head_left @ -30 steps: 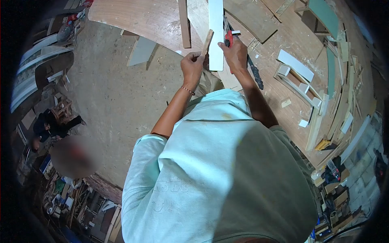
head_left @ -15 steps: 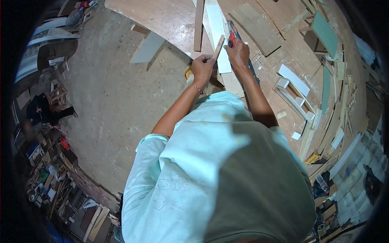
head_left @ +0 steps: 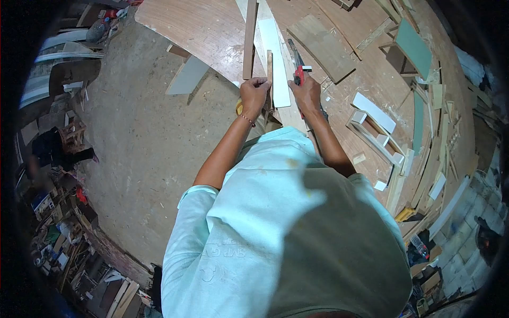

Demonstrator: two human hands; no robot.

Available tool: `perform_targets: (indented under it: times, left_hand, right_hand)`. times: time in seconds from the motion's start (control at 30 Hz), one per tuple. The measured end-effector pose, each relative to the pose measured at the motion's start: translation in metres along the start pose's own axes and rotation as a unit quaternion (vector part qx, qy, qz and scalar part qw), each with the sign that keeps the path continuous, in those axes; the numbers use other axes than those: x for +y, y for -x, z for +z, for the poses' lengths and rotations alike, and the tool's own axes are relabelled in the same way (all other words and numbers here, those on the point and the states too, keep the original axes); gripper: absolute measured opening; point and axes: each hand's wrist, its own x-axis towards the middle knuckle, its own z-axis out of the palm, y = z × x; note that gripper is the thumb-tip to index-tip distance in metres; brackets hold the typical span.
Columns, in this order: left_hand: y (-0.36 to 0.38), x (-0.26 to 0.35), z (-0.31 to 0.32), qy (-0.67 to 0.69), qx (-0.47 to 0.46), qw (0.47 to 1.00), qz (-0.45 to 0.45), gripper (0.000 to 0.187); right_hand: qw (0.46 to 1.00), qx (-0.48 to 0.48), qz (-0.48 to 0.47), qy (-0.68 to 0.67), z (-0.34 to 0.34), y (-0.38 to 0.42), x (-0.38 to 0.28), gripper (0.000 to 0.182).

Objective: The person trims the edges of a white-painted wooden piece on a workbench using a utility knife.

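Note:
My left hand is closed on a narrow wooden strip, which points away from me along the left edge of a white board. To the right of that board, my right hand is wrapped round a red-and-black tool, whose exact kind I cannot make out. The white board lies on pale wooden planks at the worktable's edge. A brown wooden bar lies just beyond my left hand.
On the worktable lie a flat wooden panel, a small white-and-wood frame, a green-topped piece and long offcuts at the right. A seated person is at the far left, near scrap piles.
The wooden strip has turned from slanting right to nearly straight ahead. Both hands have shifted slightly left and toward me in view, and the whole table scene has shifted left too.

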Motion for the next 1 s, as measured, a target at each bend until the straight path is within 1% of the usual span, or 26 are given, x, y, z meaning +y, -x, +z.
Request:
perform_targets:
  times: [0.07, 0.1, 0.13, 0.17, 0.2, 0.23, 0.33, 0.47, 0.63, 0.7, 0.77, 0.8, 0.83, 0.9, 0.93, 1.0]
  left_hand:
    - [0.003, 0.002, 0.003, 0.016, 0.030, 0.999, 0.004, 0.022]
    - [0.007, 0.002, 0.003, 0.014, 0.031, 0.999, -0.003, 0.022]
    - [0.009, 0.003, 0.003, 0.009, 0.032, 0.999, -0.010, 0.022]
    - [0.004, 0.008, 0.005, 0.008, 0.035, 0.999, -0.008, 0.021]
    - [0.002, 0.007, 0.006, -0.019, 0.051, 0.998, 0.019, 0.020]
    - [-0.002, 0.006, 0.009, -0.016, 0.055, 0.998, 0.027, 0.020]
    - [-0.001, 0.004, 0.015, 0.021, 0.031, 0.999, -0.035, 0.018]
    - [-0.002, 0.004, 0.018, 0.019, 0.032, 0.999, -0.016, 0.017]
    - [-0.001, 0.009, 0.007, -0.009, 0.051, 0.998, -0.031, 0.016]
    - [-0.001, 0.008, 0.005, -0.047, 0.051, 0.997, -0.022, 0.017]
    - [-0.002, 0.010, 0.006, -0.056, 0.053, 0.997, -0.010, 0.017]
    - [-0.001, 0.013, 0.007, -0.065, 0.055, 0.996, 0.003, 0.017]
    - [0.000, 0.016, 0.007, -0.065, 0.054, 0.996, -0.002, 0.017]
    - [0.001, 0.021, 0.008, -0.118, 0.053, 0.991, 0.043, 0.018]
    - [-0.002, 0.016, 0.009, -0.091, 0.049, 0.994, 0.036, 0.017]
    - [-0.001, 0.019, 0.010, -0.108, 0.053, 0.991, 0.056, 0.017]
  right_hand:
    - [1.000, -0.015, -0.003, 0.003, -0.001, 0.001, 0.002, 0.031]
    - [1.000, -0.030, -0.006, 0.006, 0.000, 0.004, 0.003, 0.033]
    - [0.999, -0.003, -0.030, -0.017, 0.006, 0.003, 0.006, 0.030]
    - [0.999, -0.001, -0.036, -0.017, 0.007, 0.002, 0.008, 0.030]
    - [0.999, -0.005, -0.032, -0.023, 0.004, 0.001, 0.004, 0.031]
    - [0.999, -0.009, -0.027, -0.029, 0.002, -0.001, 0.000, 0.031]
    - [0.999, -0.019, -0.012, -0.041, -0.001, -0.008, -0.003, 0.031]
    - [0.999, -0.018, 0.023, -0.041, -0.008, -0.011, -0.007, 0.030]
    - [0.998, -0.021, 0.036, -0.052, -0.012, -0.012, 0.002, 0.028]
    - [0.997, -0.030, 0.046, -0.061, -0.012, -0.010, 0.003, 0.028]
    - [0.999, -0.021, 0.016, -0.042, -0.011, -0.008, 0.004, 0.027]
    - [0.999, -0.024, 0.020, -0.040, -0.011, -0.006, 0.004, 0.027]
    - [0.999, -0.024, 0.017, -0.044, -0.011, -0.006, 0.004, 0.027]
    - [0.998, -0.028, 0.014, -0.045, -0.010, -0.001, 0.006, 0.027]
    - [0.999, -0.034, 0.008, -0.034, -0.010, -0.001, 0.007, 0.030]
    - [0.999, -0.034, -0.006, -0.024, -0.010, -0.006, 0.007, 0.033]
